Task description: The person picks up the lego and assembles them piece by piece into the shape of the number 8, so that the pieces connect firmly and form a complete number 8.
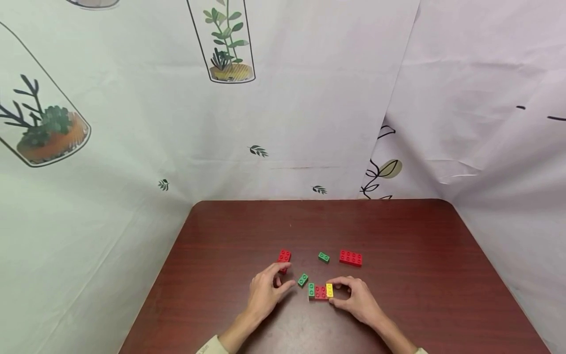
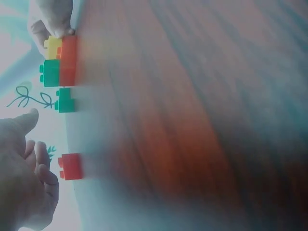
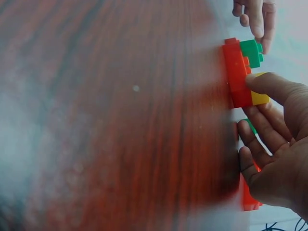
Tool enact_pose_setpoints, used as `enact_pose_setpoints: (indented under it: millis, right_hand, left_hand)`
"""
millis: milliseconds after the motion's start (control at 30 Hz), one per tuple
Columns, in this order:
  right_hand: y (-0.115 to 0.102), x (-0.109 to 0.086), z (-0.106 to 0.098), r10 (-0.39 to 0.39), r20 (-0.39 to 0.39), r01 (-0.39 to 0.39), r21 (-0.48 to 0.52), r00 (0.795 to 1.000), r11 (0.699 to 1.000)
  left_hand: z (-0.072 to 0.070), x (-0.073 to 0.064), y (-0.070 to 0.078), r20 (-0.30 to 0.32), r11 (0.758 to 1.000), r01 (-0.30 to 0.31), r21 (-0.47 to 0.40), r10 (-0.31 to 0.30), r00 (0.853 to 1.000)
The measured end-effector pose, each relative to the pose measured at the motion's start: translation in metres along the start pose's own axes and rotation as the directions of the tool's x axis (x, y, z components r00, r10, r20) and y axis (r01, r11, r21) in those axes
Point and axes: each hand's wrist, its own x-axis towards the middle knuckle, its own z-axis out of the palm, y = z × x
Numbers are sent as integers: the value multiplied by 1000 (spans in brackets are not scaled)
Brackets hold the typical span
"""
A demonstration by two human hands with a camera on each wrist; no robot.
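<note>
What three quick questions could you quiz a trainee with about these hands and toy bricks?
1. Multiple choice: which brick on the joined piece do the fingertips of the right hand reach around? A: green. B: yellow. C: blue.

2. True or false: the left hand holds a brick.

3. Fill the gap: on the joined piece's end nearer the left hand sits a ____ brick.

Key:
1. B, the yellow brick.
2. False; nothing is between its fingers and thumb.
3. Green; that green brick sits at the opposite end from the yellow one.
</note>
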Motion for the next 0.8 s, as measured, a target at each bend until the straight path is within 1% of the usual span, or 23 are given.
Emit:
enact_pose_setpoints:
  millis: [100, 267, 367, 500, 667, 733, 800]
  right_hand:
    - [-1, 0, -1, 5, 6, -6, 17, 1000, 1000]
    - [1, 0, 0, 17, 12, -17, 9, 1000, 1000]
    - [1, 0, 1, 22, 14, -22, -2, 1000, 1000]
    - [0, -1, 0, 26, 15, -26, -2, 1000, 1000]
    - [-1, -1, -1, 21, 7, -21, 5, 1000, 1000]
    - [-1, -1, -2, 16, 5, -16, 8, 1000, 1000]
    - [-1, -1, -2, 11, 4, -11, 13, 1000, 1000]
  left_hand:
    - [-1, 0, -2, -26, 999, 30, 18, -30, 999]
    - [-1, 0, -6, -86, 996, 74, 44, -70, 994]
    - [0, 1, -9, -108, 994, 99, 56, -92, 990]
    - [-1, 1, -13, -115, 989, 137, 50, -131, 985]
    - [-3, 1, -16, -101, 980, 200, 11, -198, 975]
    - [-3, 1, -18, -97, 976, 219, -5, -219, 971]
    - [-2, 1, -21, -101, 974, 226, -16, -227, 969]
